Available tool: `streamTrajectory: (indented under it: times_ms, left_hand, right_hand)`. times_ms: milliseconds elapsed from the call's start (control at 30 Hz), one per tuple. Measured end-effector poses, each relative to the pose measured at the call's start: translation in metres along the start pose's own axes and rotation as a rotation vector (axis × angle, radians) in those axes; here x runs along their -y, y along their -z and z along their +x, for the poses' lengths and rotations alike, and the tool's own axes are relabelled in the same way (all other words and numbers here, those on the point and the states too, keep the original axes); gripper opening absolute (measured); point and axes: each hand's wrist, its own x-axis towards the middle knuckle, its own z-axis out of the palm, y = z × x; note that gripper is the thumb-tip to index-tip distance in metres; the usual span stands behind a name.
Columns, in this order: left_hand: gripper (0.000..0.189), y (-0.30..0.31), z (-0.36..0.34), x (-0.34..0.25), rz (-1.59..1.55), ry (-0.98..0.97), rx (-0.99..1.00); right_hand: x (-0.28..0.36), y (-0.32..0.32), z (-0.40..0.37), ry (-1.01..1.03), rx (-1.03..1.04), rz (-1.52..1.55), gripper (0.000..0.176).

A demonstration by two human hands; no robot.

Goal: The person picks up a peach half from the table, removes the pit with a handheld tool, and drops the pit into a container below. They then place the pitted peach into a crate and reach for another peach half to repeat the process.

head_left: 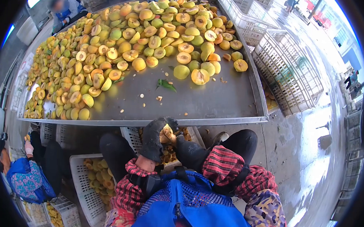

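Observation:
My left hand [154, 137], in a dark glove, is closed around a piece of peach [166, 134] in front of the table's near edge. Its yellow-orange flesh faces my right hand [188, 149], also dark-gloved, whose closed fingertips meet the fruit. Whatever those fingers hold is too small and hidden to make out. Beneath both hands, a crate [130, 134] holds fruit pieces, partly covered by my hands and legs. Ahead, a large heap of halved yellow peaches [128, 42] covers the far and left parts of the metal table [142, 101].
Green leaves [165, 85] and small scraps lie on the tabletop, which has a raised rim. By my left leg stands a white crate [80, 170] of fruit. Co-workers sit at left [27, 177] and far left [66, 11]. White crates [287, 71] line the right side.

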Motion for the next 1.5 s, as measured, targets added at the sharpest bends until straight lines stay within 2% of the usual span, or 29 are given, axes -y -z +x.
streamTrajectory:
  times_ms: [100,167,233,333,400,500,567,667,700,800,867,967,1067,1167,1200,1267,1367,1400,1500]
  left_hand:
    - [0.022,-0.006,-0.015,0.045,-0.176,0.183,-0.005]
    - [0.023,-0.001,-0.016,0.033,-0.037,0.080,0.000]
    - [0.023,0.007,-0.015,0.024,0.067,-0.001,0.060]
    - [0.024,0.016,-0.013,0.018,0.120,-0.056,0.189]
    - [0.024,0.019,-0.016,0.014,0.091,-0.036,0.206]
    - [0.026,0.025,-0.006,-0.015,0.033,0.114,0.264]
    - [0.026,0.015,-0.019,0.011,0.083,0.049,0.126]
    - [0.026,0.008,-0.025,0.021,0.154,-0.034,-0.002]
    - [0.026,0.007,-0.026,0.022,0.175,-0.058,-0.035]
    - [0.026,0.010,-0.026,0.020,0.196,-0.063,-0.024]
    - [0.025,0.007,-0.028,0.019,0.143,0.025,-0.062]
    - [0.023,0.006,-0.022,0.005,0.160,0.045,-0.099]
    - [0.023,0.006,-0.016,-0.002,0.103,0.026,-0.117]
    - [0.021,0.007,-0.016,-0.017,0.088,-0.004,-0.171]
    - [0.020,0.007,-0.017,-0.020,0.101,-0.016,-0.195]
    - [0.022,0.008,-0.023,-0.005,0.051,-0.009,-0.110]
    - [0.023,0.018,-0.019,0.003,0.067,-0.016,0.036]
    - [0.023,0.020,-0.017,0.002,0.087,-0.016,0.089]
    - [0.023,0.023,-0.018,-0.010,0.103,-0.063,0.018]
  right_hand:
    - [0.036,0.023,-0.012,-0.060,0.132,-0.136,0.034]
    - [0.050,0.029,-0.014,-0.063,0.199,-0.129,0.039]
    - [0.023,0.012,-0.008,-0.093,0.222,0.044,0.044]
    - [-0.015,-0.009,0.005,-0.054,0.240,0.068,0.048]
    - [-0.025,-0.013,0.005,-0.075,0.241,0.039,0.040]
    - [0.003,-0.001,-0.002,-0.164,0.212,-0.008,0.031]
    - [0.043,0.015,-0.016,-0.163,0.165,-0.113,0.033]
    - [0.039,0.007,-0.015,-0.150,0.117,0.022,0.039]
    - [0.040,0.006,-0.015,-0.144,0.100,-0.017,0.037]
    - [0.047,0.006,-0.015,-0.163,0.089,-0.099,0.034]
    - [0.048,0.012,-0.013,-0.234,0.115,-0.117,0.033]
    - [0.041,0.007,-0.014,-0.078,-0.001,-0.188,0.032]
    - [0.054,0.009,-0.014,-0.153,0.067,-0.045,0.032]
    - [0.014,-0.021,-0.012,0.076,-0.037,-0.030,0.033]
    - [0.023,-0.016,-0.014,0.017,0.006,-0.009,0.032]
    - [0.049,-0.003,-0.020,-0.101,0.100,0.033,0.030]
    - [0.051,0.000,-0.017,-0.253,0.166,0.235,0.032]
    - [0.050,0.002,-0.016,-0.240,0.180,0.215,0.031]
    - [0.043,0.001,-0.013,-0.199,0.201,0.134,0.029]
